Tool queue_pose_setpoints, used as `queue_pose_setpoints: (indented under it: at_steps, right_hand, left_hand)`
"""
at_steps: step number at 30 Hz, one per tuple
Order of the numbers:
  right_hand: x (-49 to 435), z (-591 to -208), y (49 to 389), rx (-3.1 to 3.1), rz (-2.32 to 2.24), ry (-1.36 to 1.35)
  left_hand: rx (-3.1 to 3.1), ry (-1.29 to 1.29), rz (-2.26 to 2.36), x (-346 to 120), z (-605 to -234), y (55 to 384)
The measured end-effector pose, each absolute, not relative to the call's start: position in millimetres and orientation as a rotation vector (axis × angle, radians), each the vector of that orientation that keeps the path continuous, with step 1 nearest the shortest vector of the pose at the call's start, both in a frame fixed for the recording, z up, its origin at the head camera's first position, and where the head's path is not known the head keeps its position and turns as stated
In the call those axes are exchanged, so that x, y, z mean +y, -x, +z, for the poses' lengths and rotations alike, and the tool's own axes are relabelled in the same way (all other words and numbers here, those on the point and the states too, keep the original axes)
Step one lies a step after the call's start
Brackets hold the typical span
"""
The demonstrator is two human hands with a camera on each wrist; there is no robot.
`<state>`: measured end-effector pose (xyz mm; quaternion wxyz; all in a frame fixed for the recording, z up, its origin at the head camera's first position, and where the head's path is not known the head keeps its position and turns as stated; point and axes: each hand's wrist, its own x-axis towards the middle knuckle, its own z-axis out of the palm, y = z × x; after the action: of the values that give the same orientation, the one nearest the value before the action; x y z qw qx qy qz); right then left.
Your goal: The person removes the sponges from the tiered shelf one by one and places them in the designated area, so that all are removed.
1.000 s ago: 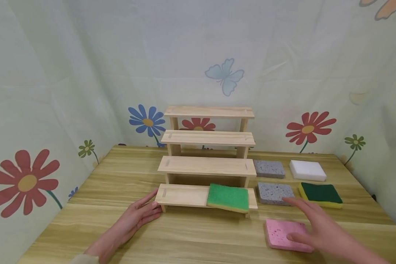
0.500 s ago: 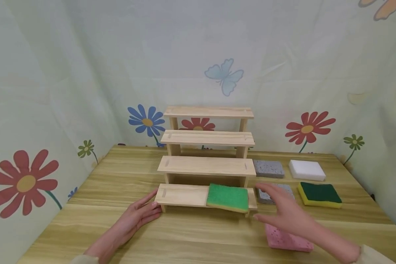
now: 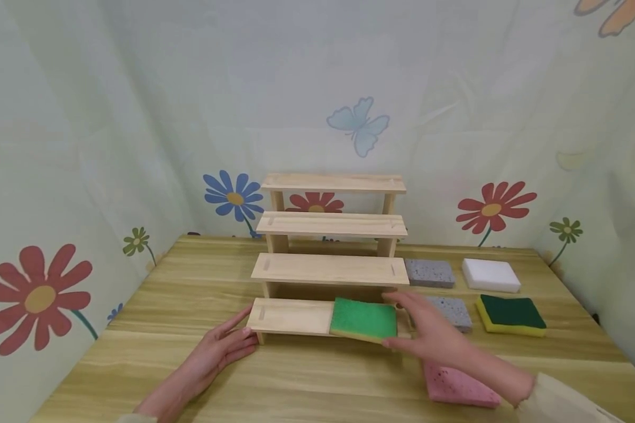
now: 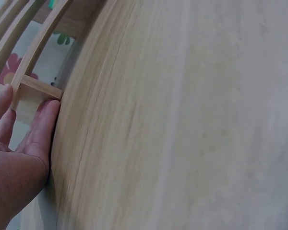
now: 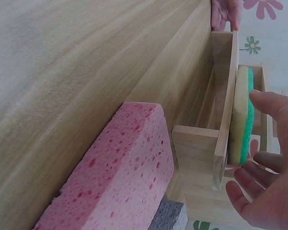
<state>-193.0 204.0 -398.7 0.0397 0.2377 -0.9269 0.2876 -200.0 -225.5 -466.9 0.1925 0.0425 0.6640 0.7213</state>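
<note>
A four-step wooden display stand (image 3: 296,317) stands on the table. A green-topped scouring sponge (image 3: 362,319) lies on the right part of its lowest step, its front edge overhanging slightly. My left hand (image 3: 211,355) touches the left end of that step; in the left wrist view, the thumb (image 4: 6,96) is at the board's edge and the fingers lie extended along the side support. My right hand (image 3: 434,332) is spread around the sponge's right end, thumb at its front corner and fingers by its back corner. In the right wrist view, the thumb (image 5: 266,101) overlaps the green face.
Right of the stand lie a pink sponge (image 3: 457,388), two speckled grey blocks (image 3: 430,274), a white block (image 3: 491,275) and a yellow sponge with a dark green top (image 3: 511,311). A flower-printed curtain (image 3: 153,117) hangs behind the table.
My right hand has moved left from above the pink sponge and grey block to the green-topped sponge's right end. My left hand stays at the stand; the sponge looks unmoved.
</note>
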Motion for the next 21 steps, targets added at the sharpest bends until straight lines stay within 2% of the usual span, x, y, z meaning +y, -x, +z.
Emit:
queue_pose_setpoints:
  at_steps: [21]
  right_hand:
    - [197.8, -399.4, 199.0, -2.873, 0.851, -0.746]
  left_hand:
    - [1.875, -0.100, 2.021, -225.4, -465.2, 199.7]
